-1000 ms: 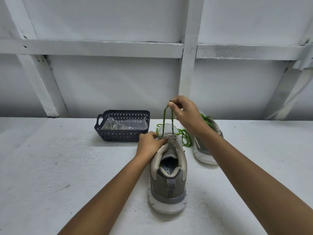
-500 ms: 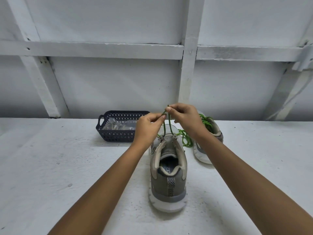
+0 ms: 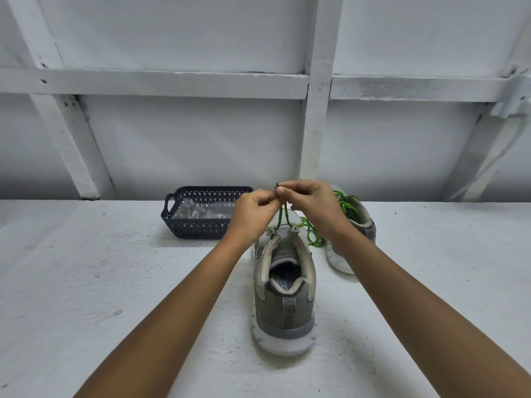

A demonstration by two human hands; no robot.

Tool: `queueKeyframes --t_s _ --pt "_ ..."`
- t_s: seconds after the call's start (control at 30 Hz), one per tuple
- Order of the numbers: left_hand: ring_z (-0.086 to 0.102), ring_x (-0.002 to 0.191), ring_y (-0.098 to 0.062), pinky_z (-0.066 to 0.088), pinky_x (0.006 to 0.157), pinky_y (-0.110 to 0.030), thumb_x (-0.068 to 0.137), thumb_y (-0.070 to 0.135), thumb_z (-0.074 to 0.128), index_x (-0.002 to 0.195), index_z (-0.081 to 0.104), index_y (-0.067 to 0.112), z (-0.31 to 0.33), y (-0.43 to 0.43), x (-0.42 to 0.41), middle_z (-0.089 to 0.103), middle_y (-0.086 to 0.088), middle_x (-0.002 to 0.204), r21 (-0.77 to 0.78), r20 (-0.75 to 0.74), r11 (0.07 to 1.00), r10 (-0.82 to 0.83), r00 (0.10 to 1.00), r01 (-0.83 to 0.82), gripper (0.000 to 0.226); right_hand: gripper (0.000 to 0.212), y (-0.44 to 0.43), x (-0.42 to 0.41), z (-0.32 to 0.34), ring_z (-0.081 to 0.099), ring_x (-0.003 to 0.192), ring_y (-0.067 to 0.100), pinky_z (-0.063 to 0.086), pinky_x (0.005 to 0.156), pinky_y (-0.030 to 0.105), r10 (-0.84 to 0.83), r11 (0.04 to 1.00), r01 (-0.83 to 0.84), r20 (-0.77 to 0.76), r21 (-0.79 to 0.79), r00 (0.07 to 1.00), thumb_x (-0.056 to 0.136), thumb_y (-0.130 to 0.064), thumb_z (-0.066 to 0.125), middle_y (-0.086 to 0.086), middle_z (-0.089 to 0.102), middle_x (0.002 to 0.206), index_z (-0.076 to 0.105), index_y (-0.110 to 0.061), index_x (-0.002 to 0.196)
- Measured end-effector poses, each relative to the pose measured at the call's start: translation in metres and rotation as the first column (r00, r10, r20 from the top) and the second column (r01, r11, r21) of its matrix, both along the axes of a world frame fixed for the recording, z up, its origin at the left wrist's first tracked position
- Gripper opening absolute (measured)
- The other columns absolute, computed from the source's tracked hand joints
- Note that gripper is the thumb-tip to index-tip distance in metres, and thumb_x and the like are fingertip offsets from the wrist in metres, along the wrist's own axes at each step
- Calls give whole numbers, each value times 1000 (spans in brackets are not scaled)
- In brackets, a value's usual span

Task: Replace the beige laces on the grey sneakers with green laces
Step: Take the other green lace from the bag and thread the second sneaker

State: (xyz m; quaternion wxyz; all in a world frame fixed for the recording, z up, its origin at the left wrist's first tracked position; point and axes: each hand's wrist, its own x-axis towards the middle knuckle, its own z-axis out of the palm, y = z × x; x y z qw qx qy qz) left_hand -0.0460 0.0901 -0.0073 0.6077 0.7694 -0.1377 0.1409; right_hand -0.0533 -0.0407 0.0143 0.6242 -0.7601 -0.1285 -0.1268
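While the left hand and right hand pinch the green lace ends above the near sneaker, lacing seems only at the toe eyelets; next, level the ends, then cross upward

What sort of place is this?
Probably a plain workshop or storage room, though it's hard to be sure: a rough white-painted table, a white wall braced with painted beams, and a small dark basket beside a sneaker.

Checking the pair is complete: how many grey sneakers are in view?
2. The near sneaker stands in the centre, heel toward the camera; the far sneaker sits behind it to the right, green-laced, partly hidden by the right arm.
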Motion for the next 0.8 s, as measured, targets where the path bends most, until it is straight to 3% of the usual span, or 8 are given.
queueKeyframes --t_s 0.07,0.2,0.33,0.43,0.53,0.8 --pt "55 72 -12 44 70 -31 88 22 66 86 75 6 -1 0 0 65 -13 76 6 0 1000 11 1000 -11 19 14 1 1 0 59 63 -5 46 59 11 -16 1000 16 -3 -13 1000 87 -10 66 -3 66 76 71 -5 98" --pt "61 80 -6 48 75 -24 89 23 64 100 73 14 1 -3 -9 68 4 83 -34 -50 999 11 999 -12 17 16 4 1 -1 57 60 -8 43 60 8 -55 998 55 14 -13 998 88 -8 64 -2 63 74 69 2 98" --pt "56 106 -16 48 91 -32 88 38 61 128 54 21 -16 -11 -21 55 -2 118 187 -177 981 90 980 -56 44 9 4 0 -2 57 72 2 47 72 19 -95 995 95 -12 13 995 92 -14 58 -3 60 76 65 -8 92" --pt "50 116 -23 42 101 -41 83 50 61 137 40 24 -26 -16 -29 42 -7 129 279 -325 960 100 940 -6 63 17 7 -6 2 64 74 16 55 77 28 -10 987 21 -70 159 997 96 -8 50 6 63 76 57 -12 82" --pt "46 121 -25 40 101 -37 83 48 60 141 31 22 -23 -16 -32 33 -7 134 290 -358 957 117 926 -9 69 17 11 -12 14 64 70 18 58 68 23 43 970 -18 -101 241 994 97 -4 46 11 62 76 54 -8 82" --pt "47 106 -22 39 86 -27 86 37 60 142 32 19 -18 -17 -37 32 -9 135 312 -367 950 94 926 27 65 13 14 -13 36 68 69 20 57 76 40 59 956 -30 -89 290 994 96 -8 50 7 66 76 57 -9 86"
